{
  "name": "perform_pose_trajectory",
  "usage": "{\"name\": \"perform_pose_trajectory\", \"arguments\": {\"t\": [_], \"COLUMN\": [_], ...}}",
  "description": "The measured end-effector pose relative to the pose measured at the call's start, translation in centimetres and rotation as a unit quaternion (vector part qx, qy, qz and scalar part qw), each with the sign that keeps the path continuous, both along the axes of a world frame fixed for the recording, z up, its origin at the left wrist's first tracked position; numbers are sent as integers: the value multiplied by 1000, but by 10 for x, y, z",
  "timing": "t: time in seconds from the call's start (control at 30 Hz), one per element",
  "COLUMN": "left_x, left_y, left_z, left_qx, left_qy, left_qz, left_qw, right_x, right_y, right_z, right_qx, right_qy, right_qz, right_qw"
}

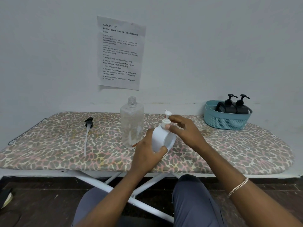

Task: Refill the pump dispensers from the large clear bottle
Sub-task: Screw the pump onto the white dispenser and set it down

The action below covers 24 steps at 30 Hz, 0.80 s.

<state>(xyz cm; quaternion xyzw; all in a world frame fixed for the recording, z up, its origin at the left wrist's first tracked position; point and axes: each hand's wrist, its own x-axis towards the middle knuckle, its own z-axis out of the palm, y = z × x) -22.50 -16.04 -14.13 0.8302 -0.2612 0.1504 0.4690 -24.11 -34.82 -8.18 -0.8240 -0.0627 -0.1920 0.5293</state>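
- While my left hand (147, 149) wraps round the body of the squat white plastic pump dispenser (161, 140), fingers behind it and thumb across the near edge, the dispenser sits tipped, its flat round base turned towards me.
- My right hand (185, 130) comes in from the other side and pinches the white pump top (167, 116) at its collar, thumb tip on the near face and fingers curled round the far side. The nozzle sticks up above my fingertips.
- Whether the dispenser's base touches the leopard-print ironing board (49, 145) under my grip, I cannot tell.
- Just beyond my left hand, almost against my knuckles, stands the large clear plastic bottle (132, 123), upright, its threaded neck open and uncapped. It looks nearly empty, with only streaks on the inside walls.
- Well off to the left of my grip, a black pump with a long white dip tube (88, 128) lies flat on the board, tube pointing towards me.
- Far to the right and further back than my right hand, a teal plastic basket (226, 122) rests on the board's end, holding two black pump dispensers (229, 106) side by side.
- Above the bottle, a printed paper sheet (120, 53) hangs on the wall.
- A chain bracelet (238, 187) circles my right wrist.
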Motion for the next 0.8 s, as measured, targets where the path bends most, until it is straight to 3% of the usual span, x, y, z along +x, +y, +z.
{"name": "perform_pose_trajectory", "arguments": {"t": [0.13, 0.43, 0.53, 0.67, 0.8], "left_x": [1, 0, -1, 2, 2], "left_y": [0, 0, 0, -1, -1], "left_z": [-1, 1, 1, -2, -2], "left_qx": [3, -5, -8, -4, -6], "left_qy": [-4, -8, -8, -12, -10], "left_qz": [3, 3, -2, 4, 0], "left_qw": [1000, 1000, 1000, 1000, 1000], "right_x": [3, 6, 6, 5, 7], "right_y": [1, 12, 10, -2, 3], "right_z": [3, 2, 2, 5, 4], "right_qx": [56, 58, 58, 133, 132], "right_qy": [0, -13, 7, 32, 22], "right_qz": [39, -40, -10, 74, 38], "right_qw": [998, 997, 998, 988, 990]}}
